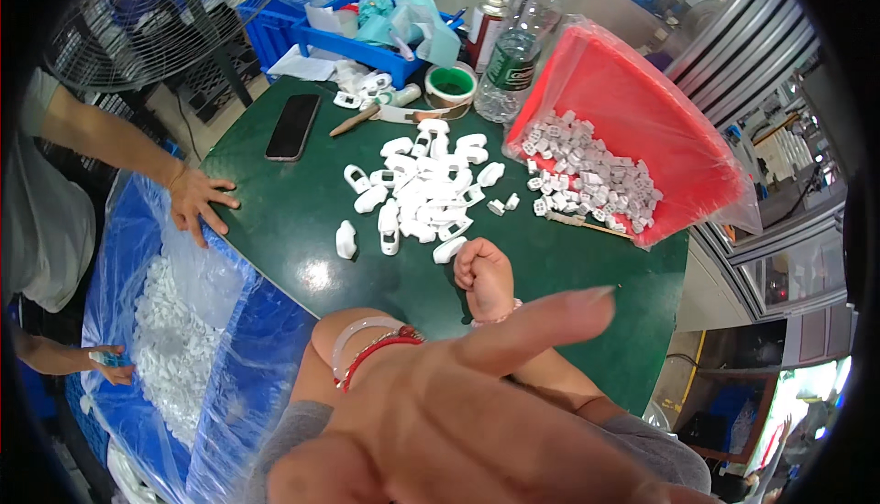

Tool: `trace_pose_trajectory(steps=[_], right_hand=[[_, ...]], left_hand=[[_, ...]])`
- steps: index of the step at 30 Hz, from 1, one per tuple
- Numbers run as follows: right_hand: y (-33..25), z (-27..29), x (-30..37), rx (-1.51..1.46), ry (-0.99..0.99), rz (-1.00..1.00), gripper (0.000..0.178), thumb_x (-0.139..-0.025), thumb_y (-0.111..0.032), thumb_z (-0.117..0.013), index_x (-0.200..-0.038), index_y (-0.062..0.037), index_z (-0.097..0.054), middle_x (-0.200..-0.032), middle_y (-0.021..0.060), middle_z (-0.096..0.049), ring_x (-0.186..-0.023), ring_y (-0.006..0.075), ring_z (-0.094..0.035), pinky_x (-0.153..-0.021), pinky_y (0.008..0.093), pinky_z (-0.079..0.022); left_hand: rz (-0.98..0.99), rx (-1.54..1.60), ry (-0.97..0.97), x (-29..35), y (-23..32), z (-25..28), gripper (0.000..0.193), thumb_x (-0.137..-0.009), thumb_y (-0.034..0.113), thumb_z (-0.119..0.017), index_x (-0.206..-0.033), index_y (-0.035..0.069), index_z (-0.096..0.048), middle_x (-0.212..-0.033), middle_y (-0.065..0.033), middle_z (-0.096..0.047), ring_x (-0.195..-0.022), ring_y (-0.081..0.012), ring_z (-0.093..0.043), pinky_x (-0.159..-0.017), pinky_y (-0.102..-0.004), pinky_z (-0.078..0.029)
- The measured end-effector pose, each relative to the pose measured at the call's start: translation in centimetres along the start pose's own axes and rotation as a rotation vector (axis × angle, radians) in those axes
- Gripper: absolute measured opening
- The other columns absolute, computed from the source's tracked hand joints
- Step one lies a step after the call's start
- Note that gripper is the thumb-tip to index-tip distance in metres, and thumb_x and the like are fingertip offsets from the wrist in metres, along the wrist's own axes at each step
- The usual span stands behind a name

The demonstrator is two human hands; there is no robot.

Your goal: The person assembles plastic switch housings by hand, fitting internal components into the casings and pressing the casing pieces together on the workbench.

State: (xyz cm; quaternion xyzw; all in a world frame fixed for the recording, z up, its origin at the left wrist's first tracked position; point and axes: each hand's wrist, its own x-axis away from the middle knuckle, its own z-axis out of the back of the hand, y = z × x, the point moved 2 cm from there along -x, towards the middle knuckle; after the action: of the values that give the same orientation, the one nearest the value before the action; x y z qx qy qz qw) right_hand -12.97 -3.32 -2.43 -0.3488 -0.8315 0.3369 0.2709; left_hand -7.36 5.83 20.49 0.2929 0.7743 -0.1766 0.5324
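Dozens of white plastic shells (426, 188) lie in a loose heap in the middle of a round green table (302, 229), seen from above. The person's right hand (481, 275) rests on the table at the near edge of the heap, curled into a fist. Whether it encloses a piece cannot be seen. One shell (449, 249) lies just beside its knuckles. The left hand (458, 403) is raised close to the lens, blurred, fingers spread and holding nothing visible, with bangles at its wrist.

The shells look like small, hollow, rigid mouldings with rounded, glossy sides. They are probably very light and a little slippery, sliding easily on the smooth table. A fingertip pinch across the two long sides of a single piece at the heap's rim seems the surest hold.

To the right, a tilted red bin (642, 110) lined with clear film holds smaller white parts. At the far edge are a phone (293, 126), a tape roll (450, 85) and a clear bottle (509, 60). On the left, a co-worker's hand (197, 197) presses the table edge above a blue bag (174, 339) of white pieces.
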Motion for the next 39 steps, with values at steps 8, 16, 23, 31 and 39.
trace_pose_trajectory(steps=[8, 16, 23, 31, 39], right_hand=[[-0.9, -1.1, 0.5, 0.132, 0.054, 0.041, 0.019, -0.065, 0.01, -0.033, -0.066, -0.004, -0.046, -0.057, 0.0054, -0.041, -0.043, 0.011, -0.034, -0.038, 0.0224, -0.024], [-0.5, -2.2, 1.2, 0.128, -0.005, 0.067, 0.016, -0.072, 0.007, -0.037, -0.066, -0.0041, -0.047, -0.057, 0.0036, -0.044, -0.047, 0.0109, -0.04, -0.041, 0.022, -0.029], [-0.6, -2.3, 1.1, 0.111, 0.134, 0.166, 0.016, -0.077, 0.004, -0.041, -0.067, -0.0043, -0.049, -0.058, 0.002, -0.047, -0.05, 0.0108, -0.045, -0.043, 0.0217, -0.034], [-0.5, -0.1, 0.0, 0.002, 0.12, 0.026, 0.02, -0.067, 0.012, -0.033, -0.064, -0.0022, -0.047, -0.054, 0.0053, -0.043, -0.04, 0.0095, -0.033, -0.036, 0.0213, -0.021], [-0.9, -1.3, 0.6, 0.029, 0.02, 0.009, 0.019, -0.066, 0.01, -0.033, -0.064, -0.0011, -0.049, -0.053, 0.0036, -0.044, -0.04, 0.008, -0.032, -0.037, 0.0213, -0.02]], left_hand=[[-0.053, -0.301, -0.161, -0.7, 0.8, 2.4, 0.076, -0.084, 0.06, -0.033, -0.124, -0.006, -0.032, -0.105, -0.0229, -0.053, -0.1, -0.0307, -0.053, -0.089, -0.0473, -0.035], [0.094, -0.3, 0.041, 0.4, 2.7, 1.6, 0.047, -0.094, 0.037, -0.027, -0.112, -0.006, -0.039, -0.067, -0.0041, -0.048, -0.053, -0.0085, -0.046, -0.066, -0.0292, -0.044], [0.142, -0.349, 0.105, 0.3, 4.3, 2.0, 0.054, -0.093, 0.045, -0.024, -0.11, -0.003, -0.042, -0.051, 0.0013, -0.039, -0.046, -0.0078, -0.038, -0.061, -0.0294, -0.044], [-0.218, -0.818, 0.249, 0.2, 4.2, 3.6, 0.044, -0.094, 0.038, -0.028, -0.127, 0.009, -0.028, -0.058, -0.0037, -0.043, -0.052, -0.0139, -0.044, -0.055, -0.0353, -0.046], [-0.189, -1.424, -0.063, -0.7, 2.2, 1.6, 0.027, -0.078, 0.003, -0.048, -0.105, 0.0, -0.051, -0.066, -0.0062, -0.054, -0.054, -0.0202, -0.051, -0.053, -0.0323, -0.044]])
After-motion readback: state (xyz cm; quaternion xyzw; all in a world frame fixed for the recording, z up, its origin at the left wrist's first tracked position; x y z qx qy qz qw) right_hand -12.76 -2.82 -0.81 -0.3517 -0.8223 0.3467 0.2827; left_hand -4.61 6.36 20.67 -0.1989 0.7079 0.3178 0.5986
